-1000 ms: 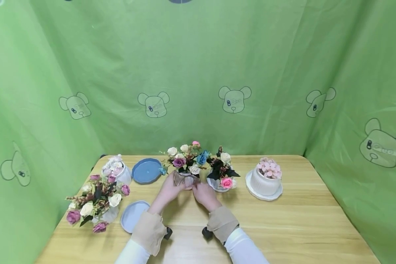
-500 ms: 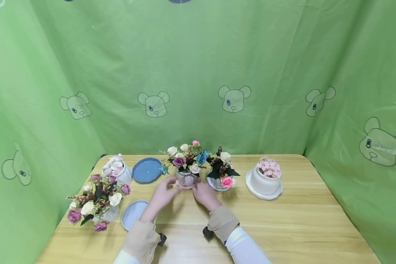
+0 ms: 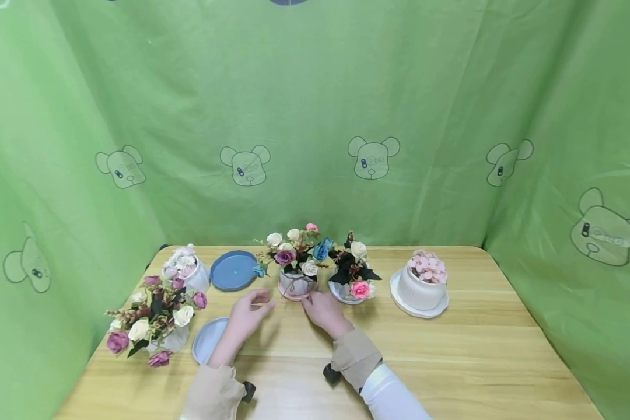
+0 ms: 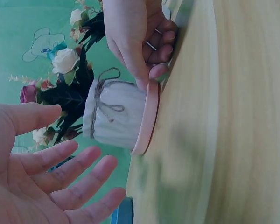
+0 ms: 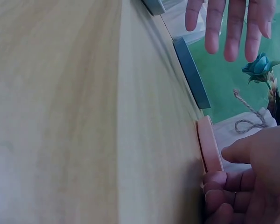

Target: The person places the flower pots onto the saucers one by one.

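Near the back middle of the table, a white flowerpot [image 3: 296, 284] tied with a twine bow [image 4: 111, 107] holds artificial roses [image 3: 286, 257] in purple, white and blue. It stands upright on a pink saucer [image 4: 151, 114]. My right hand [image 3: 325, 313] pinches the saucer's near right rim, thumb on top and the other fingers curled beneath, close over the tabletop. To the left of the pot, my left hand [image 3: 248, 315] is apart from it, fingers spread and holding nothing; its palm shows in the left wrist view.
Right beside stands a white pot with a pink rose [image 3: 360, 290]. Further right, a ribbed pot [image 3: 421, 294] sits on a white saucer [image 3: 406, 308]. On the left are a blue saucer [image 3: 233, 272], a pale saucer [image 3: 208, 341] and potted flowers [image 3: 183, 318].
My left hand has let go of the flowerpot and drawn back to the left and toward me. The right hand stays at the saucer's rim; the pot keeps its place.
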Demonstrator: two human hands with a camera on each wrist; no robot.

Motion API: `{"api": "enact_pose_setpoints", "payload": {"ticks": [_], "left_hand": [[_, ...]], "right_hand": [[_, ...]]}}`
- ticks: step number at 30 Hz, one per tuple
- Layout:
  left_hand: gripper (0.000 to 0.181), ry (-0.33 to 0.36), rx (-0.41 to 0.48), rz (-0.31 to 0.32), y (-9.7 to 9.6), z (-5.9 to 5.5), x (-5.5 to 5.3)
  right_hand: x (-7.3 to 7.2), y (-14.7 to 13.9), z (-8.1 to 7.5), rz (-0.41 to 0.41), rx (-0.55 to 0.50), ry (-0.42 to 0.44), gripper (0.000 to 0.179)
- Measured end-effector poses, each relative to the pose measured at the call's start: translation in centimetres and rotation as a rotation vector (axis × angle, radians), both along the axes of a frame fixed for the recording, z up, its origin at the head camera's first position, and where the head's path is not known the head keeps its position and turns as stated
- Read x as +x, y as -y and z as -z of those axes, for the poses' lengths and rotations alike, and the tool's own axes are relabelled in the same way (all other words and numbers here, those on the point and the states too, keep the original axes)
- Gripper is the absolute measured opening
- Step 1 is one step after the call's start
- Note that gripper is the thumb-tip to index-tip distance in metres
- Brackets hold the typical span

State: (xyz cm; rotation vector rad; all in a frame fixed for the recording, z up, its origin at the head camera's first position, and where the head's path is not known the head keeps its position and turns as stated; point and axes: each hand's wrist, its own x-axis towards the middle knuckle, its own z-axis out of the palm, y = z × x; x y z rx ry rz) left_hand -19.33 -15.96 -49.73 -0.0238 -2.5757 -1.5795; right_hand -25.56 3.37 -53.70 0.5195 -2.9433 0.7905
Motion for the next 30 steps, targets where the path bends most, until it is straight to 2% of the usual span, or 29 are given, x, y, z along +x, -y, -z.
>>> {"api": "enact_pose_setpoints", "payload": {"ticks": [10, 16, 23, 30], "left_hand": [[0.04, 0.064, 0.091, -0.091, 1.3, 0.1, 1.3], [0.04, 0.04, 0.048, -0.109, 2.1, -0.2, 1.6], [0.05, 0.062, -0.02, -0.148, 3.0, 0.1, 1.3], [0.061, 0.064, -0.034, -0.195, 4.3, 0.7, 0.3]], "right_hand": [[0.7, 0.9, -0.2, -0.037, -0.021, 0.033, 0.026], [1.8, 2.0, -0.6, -0.083, -0.063, 0.048, 0.022], [2.9, 4.1, -0.5, -0.163, -0.069, 0.036, 0.023], [2.7, 6.3, -0.1, -0.238, -0.058, 0.003, 0.024]]}}
